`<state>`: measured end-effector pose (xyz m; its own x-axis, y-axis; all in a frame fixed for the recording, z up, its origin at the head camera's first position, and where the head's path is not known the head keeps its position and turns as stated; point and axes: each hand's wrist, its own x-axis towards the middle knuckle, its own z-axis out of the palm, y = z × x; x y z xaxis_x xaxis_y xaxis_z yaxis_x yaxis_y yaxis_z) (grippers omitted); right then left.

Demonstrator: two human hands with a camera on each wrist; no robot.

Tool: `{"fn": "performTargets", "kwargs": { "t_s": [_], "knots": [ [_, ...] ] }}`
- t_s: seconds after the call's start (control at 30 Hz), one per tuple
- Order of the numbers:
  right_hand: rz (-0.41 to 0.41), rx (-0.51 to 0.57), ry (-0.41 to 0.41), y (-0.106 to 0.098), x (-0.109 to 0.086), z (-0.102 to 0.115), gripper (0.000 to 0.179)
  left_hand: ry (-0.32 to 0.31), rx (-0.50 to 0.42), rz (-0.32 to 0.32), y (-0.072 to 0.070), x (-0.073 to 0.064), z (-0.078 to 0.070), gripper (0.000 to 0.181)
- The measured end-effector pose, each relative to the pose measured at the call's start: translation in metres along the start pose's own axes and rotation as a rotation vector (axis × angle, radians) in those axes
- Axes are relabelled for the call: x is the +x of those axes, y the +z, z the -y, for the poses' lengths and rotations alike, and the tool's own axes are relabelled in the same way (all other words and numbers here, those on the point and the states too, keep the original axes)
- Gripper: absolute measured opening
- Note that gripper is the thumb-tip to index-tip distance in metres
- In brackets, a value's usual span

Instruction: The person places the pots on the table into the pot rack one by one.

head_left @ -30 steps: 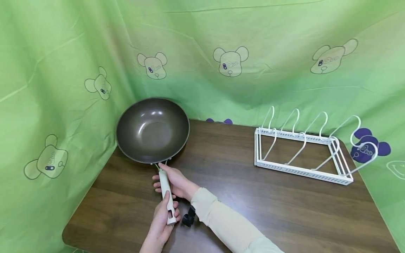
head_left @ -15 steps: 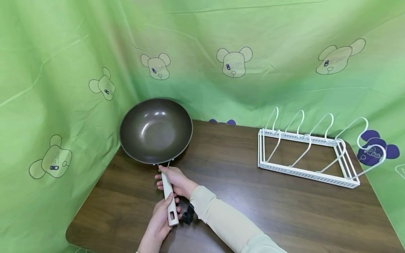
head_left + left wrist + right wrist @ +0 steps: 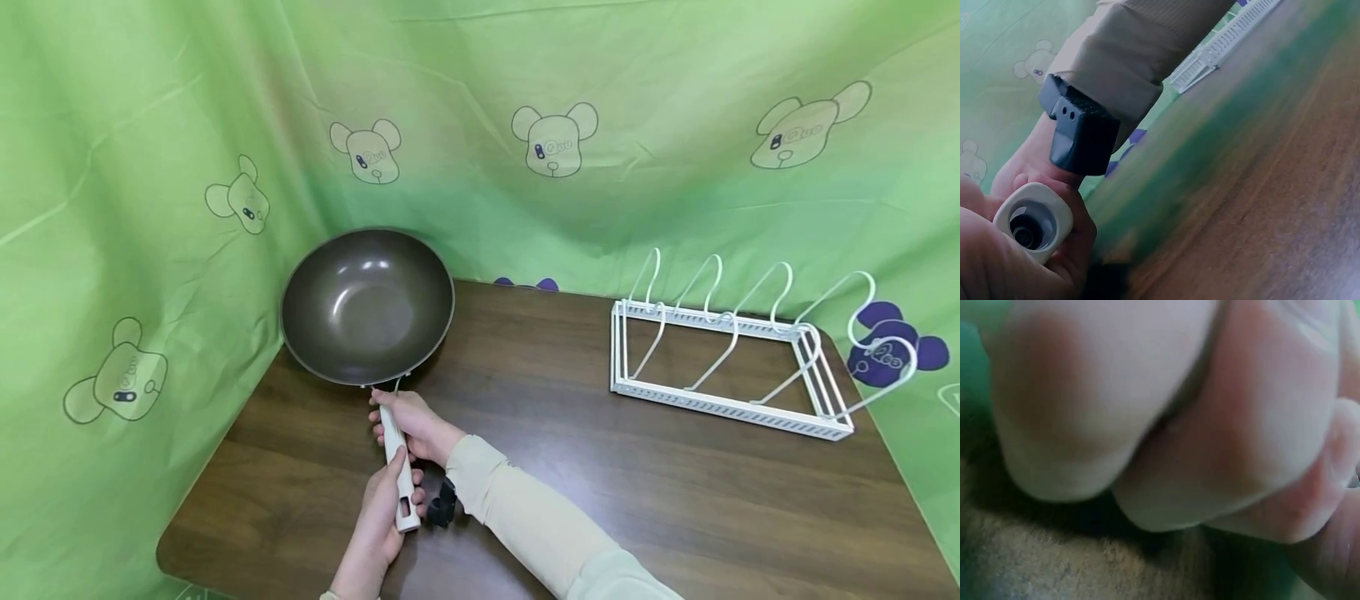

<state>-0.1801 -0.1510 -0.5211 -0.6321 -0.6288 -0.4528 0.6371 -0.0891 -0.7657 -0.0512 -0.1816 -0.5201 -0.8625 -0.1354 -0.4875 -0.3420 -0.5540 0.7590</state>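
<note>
A dark wok [image 3: 371, 308] with a pale handle [image 3: 396, 454] is at the back left of the table in the head view, its inside facing up. My right hand [image 3: 411, 423] grips the handle close to the pan, thumb along its top. Lower down, my left hand [image 3: 386, 506] holds the end of the same handle, thumb laid over it. In the left wrist view the handle's hollow end [image 3: 1034, 222] points at the camera, with the left hand [image 3: 991, 256] beside it. Curled fingers of the right hand [image 3: 1166, 419] fill the right wrist view, close over the brown tabletop.
A white wire rack [image 3: 727, 367] with several upright hoops stands at the right of the wooden table [image 3: 540, 492]. Green cloth [image 3: 465, 67] printed with bear heads hangs behind and at the left. A black wrist camera [image 3: 442, 504] sits under the right wrist.
Both hands keep their grip on the wok's handle. The whole scene shifts slightly in the head view, rack and cloth included; the wok stays in its corner.
</note>
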Motion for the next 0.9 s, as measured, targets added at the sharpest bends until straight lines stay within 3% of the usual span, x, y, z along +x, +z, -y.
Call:
{"fn": "performTargets", "kwargs": {
  "t_s": [0.17, 0.37, 0.63, 0.9],
  "knots": [
    [0.059, 0.051, 0.067, -0.002, 0.002, -0.001, 0.028, 0.024, 0.092, -0.06, 0.003, 0.003, 0.005, 0.049],
    [0.097, 0.095, 0.096, -0.005, 0.002, -0.003, 0.03, 0.012, 0.103, -0.071, 0.003, 0.003, 0.006, 0.048],
    [0.079, 0.091, 0.035, -0.003, 0.003, -0.009, 0.029, 0.041, 0.113, -0.078, 0.003, 0.0, 0.005, 0.044],
    [-0.005, 0.079, -0.022, 0.002, 0.001, -0.014, 0.029, 0.065, 0.173, -0.108, 0.003, 0.001, 0.01, 0.045]
  ]
}}
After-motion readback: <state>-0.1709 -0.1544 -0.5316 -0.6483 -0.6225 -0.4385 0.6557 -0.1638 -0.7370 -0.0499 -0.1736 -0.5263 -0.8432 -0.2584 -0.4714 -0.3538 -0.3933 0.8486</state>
